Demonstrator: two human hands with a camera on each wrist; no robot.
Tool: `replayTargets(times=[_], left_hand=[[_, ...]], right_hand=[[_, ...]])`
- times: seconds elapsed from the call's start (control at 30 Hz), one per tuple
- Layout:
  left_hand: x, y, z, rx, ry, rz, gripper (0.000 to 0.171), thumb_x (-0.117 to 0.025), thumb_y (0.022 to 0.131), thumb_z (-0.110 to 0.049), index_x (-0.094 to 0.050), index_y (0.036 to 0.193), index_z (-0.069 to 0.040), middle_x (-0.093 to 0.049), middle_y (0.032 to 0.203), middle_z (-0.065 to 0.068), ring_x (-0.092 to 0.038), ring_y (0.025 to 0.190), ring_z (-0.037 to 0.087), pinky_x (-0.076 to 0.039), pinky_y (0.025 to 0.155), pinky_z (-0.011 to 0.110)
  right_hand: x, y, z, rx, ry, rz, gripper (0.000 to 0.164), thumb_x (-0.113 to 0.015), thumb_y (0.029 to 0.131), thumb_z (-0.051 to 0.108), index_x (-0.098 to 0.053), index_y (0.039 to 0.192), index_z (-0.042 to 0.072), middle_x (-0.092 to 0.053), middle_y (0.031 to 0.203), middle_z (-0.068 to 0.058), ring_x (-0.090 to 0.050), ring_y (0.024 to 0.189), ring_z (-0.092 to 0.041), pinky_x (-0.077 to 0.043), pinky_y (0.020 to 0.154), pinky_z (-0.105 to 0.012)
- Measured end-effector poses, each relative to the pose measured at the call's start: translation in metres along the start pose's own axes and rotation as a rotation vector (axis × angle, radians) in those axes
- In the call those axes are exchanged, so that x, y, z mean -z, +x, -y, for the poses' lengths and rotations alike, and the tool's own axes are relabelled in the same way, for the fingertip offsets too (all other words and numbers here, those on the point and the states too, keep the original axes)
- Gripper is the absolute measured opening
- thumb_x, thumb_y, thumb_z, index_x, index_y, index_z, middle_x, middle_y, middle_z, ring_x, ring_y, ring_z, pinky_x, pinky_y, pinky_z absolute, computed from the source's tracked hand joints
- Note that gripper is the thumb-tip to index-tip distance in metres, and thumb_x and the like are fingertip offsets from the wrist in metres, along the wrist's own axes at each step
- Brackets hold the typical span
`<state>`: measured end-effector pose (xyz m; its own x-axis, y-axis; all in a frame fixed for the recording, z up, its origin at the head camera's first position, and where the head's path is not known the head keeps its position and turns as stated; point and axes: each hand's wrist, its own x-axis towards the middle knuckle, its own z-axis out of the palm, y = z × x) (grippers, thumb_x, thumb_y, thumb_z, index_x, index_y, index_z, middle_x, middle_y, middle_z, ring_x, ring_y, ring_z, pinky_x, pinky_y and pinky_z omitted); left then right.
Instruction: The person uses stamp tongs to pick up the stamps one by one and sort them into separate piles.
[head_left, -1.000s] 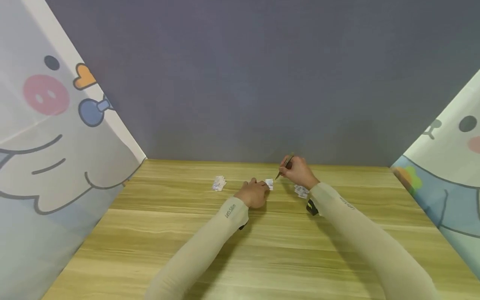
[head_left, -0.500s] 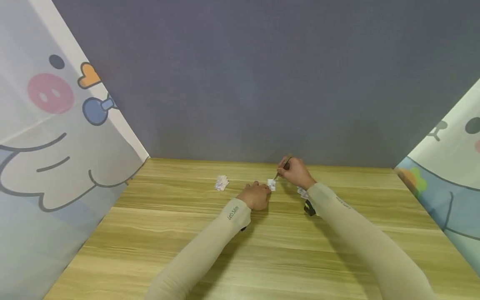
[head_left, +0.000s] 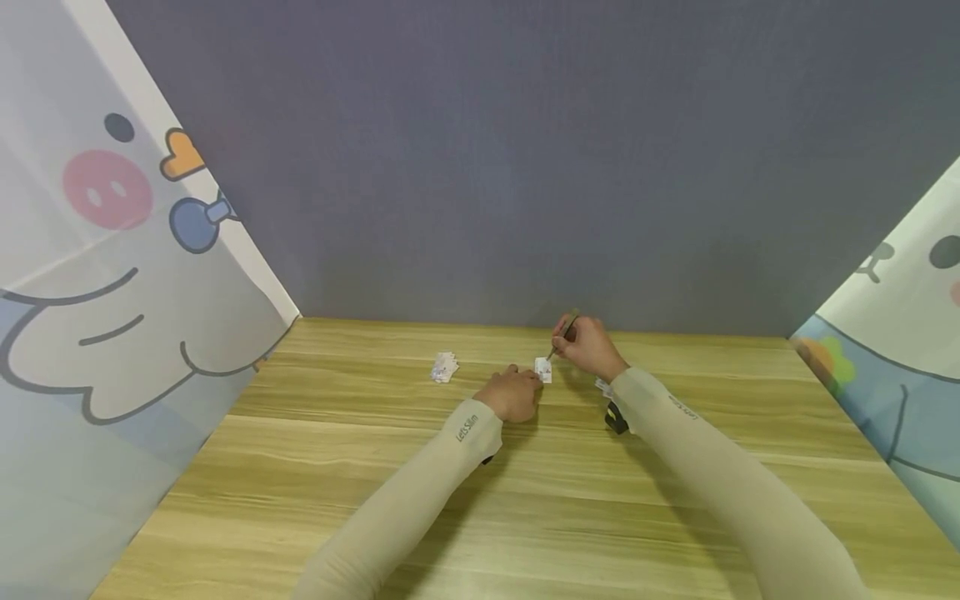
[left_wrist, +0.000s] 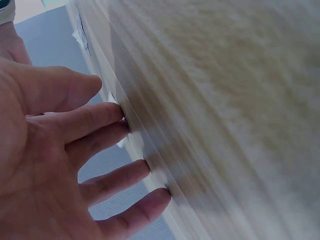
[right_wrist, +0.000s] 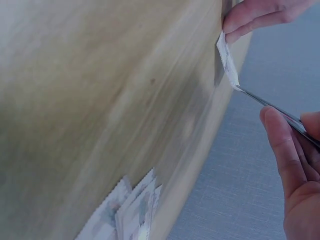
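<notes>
A small white postage stamp (head_left: pixel 543 370) with a printed picture lies near the back of the wooden table. My left hand (head_left: pixel 512 395) presses on its near edge, fingertips down and fingers nearly straight. In the left wrist view the thumb of this hand (left_wrist: pixel 65 145) stands apart from the table. My right hand (head_left: pixel 592 346) pinches a pair of metal tweezers (right_wrist: pixel 280 111) between thumb and fingers. Their tips meet the far edge of the stamp (right_wrist: pixel 228 62), which looks slightly raised from the wood in the right wrist view.
Overlapping stamps (right_wrist: pixel 137 210) with perforated edges lie under the right wrist. Farther left rests another pile of stamps (head_left: pixel 444 367). A grey panel (head_left: pixel 480 167) rises behind the table (head_left: pixel 525 517), and cartoon-printed cloths hang at both sides.
My right hand has brought the tweezers left and down, from beside the stamp onto its far edge. The left hand stays on the stamp. The view has shifted slightly.
</notes>
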<state>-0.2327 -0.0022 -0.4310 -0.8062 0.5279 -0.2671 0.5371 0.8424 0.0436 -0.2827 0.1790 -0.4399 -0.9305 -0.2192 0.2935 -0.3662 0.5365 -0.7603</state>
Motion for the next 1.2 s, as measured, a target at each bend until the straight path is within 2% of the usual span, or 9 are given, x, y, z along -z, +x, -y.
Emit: replayTargets(times=[0.33,0.5,0.67,0.93,1.2], left_hand=[[-0.002,-0.001,-0.003,-0.025,0.040,-0.006,0.046,-0.046,0.100,-0.028,-0.043,0.144,-0.018,-0.034,0.149,-0.004,-0.029,0.135,0.023,-0.030,0.106,0.052],[-0.003,-0.002,-0.003,-0.026,0.041,-0.009,0.047,-0.047,0.099,-0.029,-0.042,0.145,-0.019,-0.032,0.150,-0.004,-0.028,0.136,0.023,-0.030,0.106,0.050],[-0.003,-0.004,-0.002,-0.031,0.026,-0.020,0.045,-0.046,0.100,-0.028,-0.042,0.144,-0.019,-0.033,0.149,-0.004,-0.028,0.136,0.023,-0.029,0.107,0.050],[-0.003,-0.003,-0.001,-0.029,0.002,-0.017,0.044,-0.045,0.100,-0.027,-0.044,0.143,-0.018,-0.034,0.149,-0.003,-0.026,0.137,0.025,-0.027,0.108,0.051],[-0.001,0.001,-0.012,-0.033,-0.032,-0.061,0.040,-0.048,0.099,-0.026,-0.050,0.138,-0.016,-0.037,0.146,-0.001,-0.031,0.133,0.026,-0.029,0.106,0.053]], right_hand=[[0.007,-0.006,0.004,0.013,0.003,-0.049,0.005,-0.061,0.091,0.003,-0.063,0.090,-0.002,-0.064,0.078,-0.013,-0.066,0.072,-0.033,-0.056,0.059,-0.031],[0.024,-0.011,0.011,0.027,0.027,-0.087,0.007,-0.061,0.091,0.003,-0.063,0.091,-0.004,-0.064,0.079,-0.014,-0.065,0.074,-0.037,-0.057,0.062,-0.038],[0.048,-0.021,0.015,0.058,-0.023,-0.115,0.006,-0.062,0.092,0.006,-0.062,0.092,0.000,-0.065,0.082,-0.015,-0.066,0.072,-0.033,-0.056,0.060,-0.033],[0.078,-0.040,0.003,0.045,-0.094,-0.166,0.004,-0.063,0.090,0.004,-0.062,0.091,0.000,-0.066,0.080,-0.014,-0.066,0.068,-0.027,-0.055,0.057,-0.027],[0.088,-0.055,-0.008,0.002,-0.137,-0.170,0.006,-0.063,0.090,0.004,-0.063,0.090,-0.002,-0.067,0.078,-0.014,-0.066,0.066,-0.025,-0.055,0.054,-0.027]])
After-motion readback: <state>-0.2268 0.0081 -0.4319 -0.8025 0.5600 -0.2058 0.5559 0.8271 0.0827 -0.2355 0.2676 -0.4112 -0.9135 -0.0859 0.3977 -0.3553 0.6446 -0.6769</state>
